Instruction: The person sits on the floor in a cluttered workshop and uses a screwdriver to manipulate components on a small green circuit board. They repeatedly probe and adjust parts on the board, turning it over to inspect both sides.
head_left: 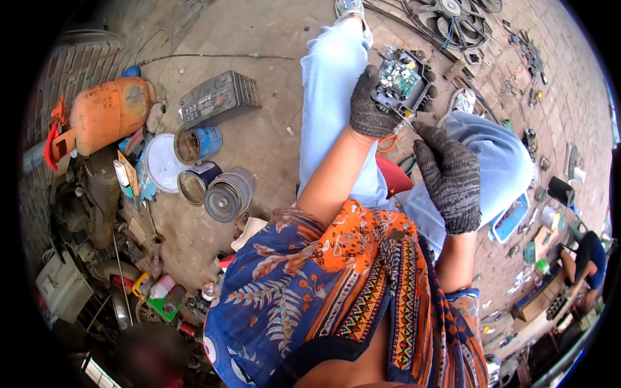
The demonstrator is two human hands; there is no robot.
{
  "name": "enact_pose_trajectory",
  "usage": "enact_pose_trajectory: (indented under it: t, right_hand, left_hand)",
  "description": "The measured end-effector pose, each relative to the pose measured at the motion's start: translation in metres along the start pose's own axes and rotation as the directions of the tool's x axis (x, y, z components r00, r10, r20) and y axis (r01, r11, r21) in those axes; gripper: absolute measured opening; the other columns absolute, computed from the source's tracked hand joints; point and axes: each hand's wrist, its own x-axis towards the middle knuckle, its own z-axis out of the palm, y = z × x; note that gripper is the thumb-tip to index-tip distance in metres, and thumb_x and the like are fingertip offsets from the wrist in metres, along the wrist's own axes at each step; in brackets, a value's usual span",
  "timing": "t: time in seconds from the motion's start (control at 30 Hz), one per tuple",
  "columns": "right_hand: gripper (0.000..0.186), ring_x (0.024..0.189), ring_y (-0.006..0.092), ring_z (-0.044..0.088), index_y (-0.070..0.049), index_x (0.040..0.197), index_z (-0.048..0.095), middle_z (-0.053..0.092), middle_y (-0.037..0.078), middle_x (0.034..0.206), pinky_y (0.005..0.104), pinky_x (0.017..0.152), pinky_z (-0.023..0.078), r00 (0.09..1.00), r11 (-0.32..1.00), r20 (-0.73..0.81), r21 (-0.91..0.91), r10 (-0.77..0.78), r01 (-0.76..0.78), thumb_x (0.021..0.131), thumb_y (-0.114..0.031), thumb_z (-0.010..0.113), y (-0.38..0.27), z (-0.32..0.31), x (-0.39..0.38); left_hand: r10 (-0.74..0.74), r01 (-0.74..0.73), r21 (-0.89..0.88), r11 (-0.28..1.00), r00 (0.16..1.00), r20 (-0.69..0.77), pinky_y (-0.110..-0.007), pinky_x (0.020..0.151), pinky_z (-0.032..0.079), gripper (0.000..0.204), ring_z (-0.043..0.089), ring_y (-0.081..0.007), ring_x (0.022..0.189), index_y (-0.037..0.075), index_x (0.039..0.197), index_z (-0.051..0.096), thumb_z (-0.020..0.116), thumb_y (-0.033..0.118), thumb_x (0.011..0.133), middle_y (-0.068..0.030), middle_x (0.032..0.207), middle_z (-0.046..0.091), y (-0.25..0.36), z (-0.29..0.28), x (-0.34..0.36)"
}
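My left hand, in a dark grey knit glove, grips the near left edge of a black plastic housing. A green circuit board with small parts shows inside the housing, held above the ground between my knees. My right hand, gloved alike, is closed with its fingertips at the housing's near edge. From those fingertips a thin metal tool reaches toward that edge; its handle is hidden, so its exact kind does not show. An orange wire hangs just below the left hand.
Left of my leg stand a black car battery, several open cans and an orange gas cylinder. A radiator fan and a hammer lie ahead. Beside my right knee rests a blue tray. Another person sits far right.
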Motion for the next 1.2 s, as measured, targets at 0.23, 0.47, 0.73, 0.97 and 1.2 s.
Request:
enact_pose_trajectory:
  t: [0.23, 0.47, 0.73, 0.97, 1.2]
  right_hand:
    - [0.027, 0.088, 0.0247, 0.066, -0.005, 0.111, 0.062, 0.066, 0.017, 0.099, 0.0315, 0.077, 0.049, 0.996, 1.000, -0.091, 0.016, 0.008, -0.006, 0.086, -0.012, 0.060, 0.003, 0.006, 0.001]
    - [0.024, 0.078, 0.0320, 0.064, -0.008, 0.107, 0.064, 0.066, 0.016, 0.087, 0.0382, 0.069, 0.049, 0.985, 0.992, -0.169, 0.127, 0.037, -0.016, 0.085, -0.018, 0.060, 0.016, 0.021, 0.003]
    - [0.027, 0.063, 0.0129, 0.059, -0.006, 0.110, 0.063, 0.066, 0.009, 0.078, 0.0269, 0.061, 0.047, 0.962, 0.874, -0.060, 0.437, 0.265, -0.214, 0.087, -0.020, 0.062, 0.028, 0.032, 0.008]
    - [0.028, 0.066, 0.0055, 0.054, -0.002, 0.112, 0.063, 0.064, 0.002, 0.081, 0.0208, 0.058, 0.046, 0.852, 0.394, 0.251, 0.802, 0.459, -0.448, 0.086, -0.012, 0.063, 0.054, 0.043, 0.008]
    - [0.027, 0.069, 0.0081, 0.056, -0.001, 0.112, 0.062, 0.064, 0.005, 0.094, 0.0235, 0.063, 0.048, 0.959, 0.838, 0.164, 0.468, 0.231, -0.282, 0.088, -0.014, 0.061, 0.047, 0.008, 0.013]
  left_hand:
    - [-0.041, 0.057, -0.065, 0.996, 0.974, 0.223, -0.049, 0.107, 0.030, 0.068, 0.041, -0.0360, 0.125, 0.003, 0.138, 0.033, 0.044, 0.049, 0.089, -0.0191, 0.137, 0.040, -0.001, 0.013, 0.005]
    - [0.050, -0.053, -0.063, 0.997, 0.998, -0.041, -0.050, 0.099, 0.040, 0.064, 0.048, -0.0350, 0.118, 0.005, 0.133, 0.040, 0.043, 0.052, 0.089, -0.0179, 0.131, 0.047, 0.001, 0.006, 0.004]
    - [0.110, -0.047, 0.253, 0.966, 0.964, -0.241, -0.052, 0.086, 0.049, 0.047, 0.058, -0.0314, 0.100, 0.011, 0.118, 0.050, 0.042, 0.049, 0.092, -0.0116, 0.114, 0.057, 0.002, 0.004, 0.011]
    - [0.101, -0.037, 0.236, 0.971, 0.958, -0.267, -0.055, 0.081, 0.050, 0.060, 0.059, -0.0382, 0.098, 0.006, 0.120, 0.050, 0.047, 0.056, 0.086, -0.0190, 0.111, 0.059, 0.005, -0.009, 0.016]
    - [0.152, 0.001, 0.298, 0.954, 0.858, -0.491, -0.050, 0.081, 0.052, 0.052, 0.061, -0.0333, 0.095, 0.007, 0.114, 0.054, 0.049, 0.052, 0.087, -0.0143, 0.105, 0.061, -0.002, -0.004, 0.013]
